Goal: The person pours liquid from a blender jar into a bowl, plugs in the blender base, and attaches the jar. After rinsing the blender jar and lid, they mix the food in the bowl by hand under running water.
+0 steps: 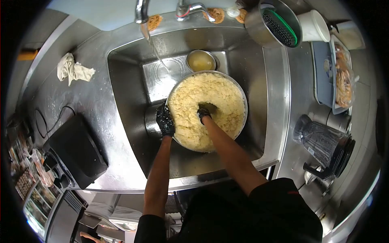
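A large round metal basin (245, 106) stands in the sink, filled with a pale yellow, crumbly mass (194, 91) that looks like mash or wet dough. My left hand (165, 120), in a black glove with pale bits stuck to it, grips the basin's left rim. Near the middle, my right hand (204, 113), also black-gloved, is pushed into the mass beside a dark hollow (210, 107). Its fingertips are buried, so how they are closed does not show. Behind the basin sits a small metal bowl (201, 60) of yellowish liquid.
Water runs from a tap (142, 16) into the sink (125, 81). A second tap (194, 9) is beside it. To the left are a crumpled cloth (75, 69) and a black appliance (77, 150); to the right, a blender jug (324, 141), a metal pot (253, 24) and a bagged tray (343, 79).
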Demonstrator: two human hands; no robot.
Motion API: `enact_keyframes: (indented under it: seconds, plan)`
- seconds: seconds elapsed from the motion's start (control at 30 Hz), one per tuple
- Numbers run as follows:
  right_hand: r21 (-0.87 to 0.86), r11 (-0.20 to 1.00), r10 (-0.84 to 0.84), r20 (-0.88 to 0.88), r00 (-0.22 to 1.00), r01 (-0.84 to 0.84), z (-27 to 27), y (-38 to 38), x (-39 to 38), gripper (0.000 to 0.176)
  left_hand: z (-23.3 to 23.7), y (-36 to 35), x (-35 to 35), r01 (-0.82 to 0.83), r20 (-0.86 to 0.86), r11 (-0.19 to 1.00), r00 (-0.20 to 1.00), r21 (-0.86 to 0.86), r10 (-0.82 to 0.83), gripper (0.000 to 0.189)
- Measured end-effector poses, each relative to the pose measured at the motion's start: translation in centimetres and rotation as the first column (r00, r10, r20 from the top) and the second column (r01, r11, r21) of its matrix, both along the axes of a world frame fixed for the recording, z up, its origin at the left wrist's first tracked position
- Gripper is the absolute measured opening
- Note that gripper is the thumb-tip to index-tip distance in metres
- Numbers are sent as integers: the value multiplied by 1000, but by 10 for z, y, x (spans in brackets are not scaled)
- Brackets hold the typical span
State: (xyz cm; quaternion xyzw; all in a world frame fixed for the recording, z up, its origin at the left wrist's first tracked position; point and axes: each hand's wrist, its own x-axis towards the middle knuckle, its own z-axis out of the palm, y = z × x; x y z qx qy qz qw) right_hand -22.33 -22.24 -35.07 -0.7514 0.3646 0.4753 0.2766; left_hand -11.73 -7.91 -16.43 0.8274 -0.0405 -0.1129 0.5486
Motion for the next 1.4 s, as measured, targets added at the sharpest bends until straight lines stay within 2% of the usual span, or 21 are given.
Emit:
enact_keyframes:
  seconds: [0.23, 0.37, 0.4, 0.5, 0.7, 0.73, 0.83, 0.87, 0.9, 0.93, 0.97, 1.0, 1.03, 1.07, 1.1, 1.13, 1.17, 1.23, 1.3, 1.33, 1.4]
  plan:
    - [47, 993, -115, 73, 991, 112, -26, 10, -4, 45, -9, 2, 0, 57, 140, 993, 988, 99, -71, 24]
    - [111, 992, -68, 64, 996, 61, -34, 21, 3, 47, 6, -3, 1, 54, 85, 997, 995, 47, -58, 24]
    - [113, 992, -69, 65, 996, 61, -21, 18, 4, 47, 7, -4, 1, 32, 55, 999, 998, 42, -34, 25]
    - [103, 994, -47, 79, 996, 39, -2, 12, 7, 42, 1, -3, 1, 35, 134, 997, 990, 62, -43, 25]
    - [89, 994, 44, 121, 992, -55, 5, 10, 6, 32, 8, -6, 2, 20, 85, 997, 996, 72, -26, 25]
    - [86, 994, 62, 129, 990, -73, 5, 10, 6, 30, 14, -5, 3, 29, 8, 998, 1000, 55, -30, 26]
    - [50, 984, 159, 187, 969, -171, 8, 12, 4, 26, 5, -2, 2, 27, 67, 998, 997, 65, -32, 26]
    - [16, 972, 224, 229, 947, -233, 6, 14, 2, 25, 5, -2, 3, 41, 129, 992, 990, 119, -56, 26]
    - [-152, 894, 447, 362, 818, -421, 4, 16, -1, 24, 4, -3, 3, 25, 82, 999, 996, 29, -27, 27]
    - [-395, 751, 660, 454, 599, -528, 2, 21, -5, 24, 3, -1, 5, 48, 83, 998, 995, 48, -51, 27]
    - [-470, 690, 723, 485, 491, -551, 21, 28, -1, 23, -3, 5, 3, 73, 76, 995, 994, 70, -78, 27]
    - [-37, 969, 235, 438, 868, -244, 72, 21, 9, 26, -2, 5, 4, 104, 134, 988, 984, 117, -120, 27]
    - [-206, 722, 688, 314, 654, -661, 133, 8, 17, 27, -7, 6, 3, 86, 157, 992, 982, 96, -100, 28]
    - [-358, 294, 953, 178, 244, -886, 198, -5, 25, 29, -10, 6, 3, 65, 138, 993, 987, 97, -78, 28]
    - [-210, 653, 746, 348, 568, -728, 202, -9, 20, 38, -11, 6, 2, 44, 118, 994, 991, 98, -56, 28]
    - [-7, 893, 407, 439, 801, -450, 206, -12, 16, 50, -11, 6, 3, 38, 112, 994, 993, 99, -49, 28]
    - [213, 972, -3, 434, 901, -99, 212, -16, 11, 65, -10, 6, 4, 42, 100, 995, 994, 87, -51, 27]
    - [217, 922, 196, 450, 871, -320, 229, -35, 12, 64, -9, 7, 0, 37, 83, 997, 996, 74, -43, 27]
    - [115, 915, 301, 446, 843, -387, 259, -46, 13, 58, -10, 7, 2, 14, 22, 1000, 1000, -17, -13, 25]
    - [113, 914, 304, 448, 840, -391, 264, -47, 6, 58, -12, 7, 1, 8, 39, 1000, 999, -10, -7, 24]
    - [4, 932, 261, 686, 679, -362, 272, -49, -5, 49, -15, 9, -1, 4, 28, 1000, 1000, -18, -4, 24]
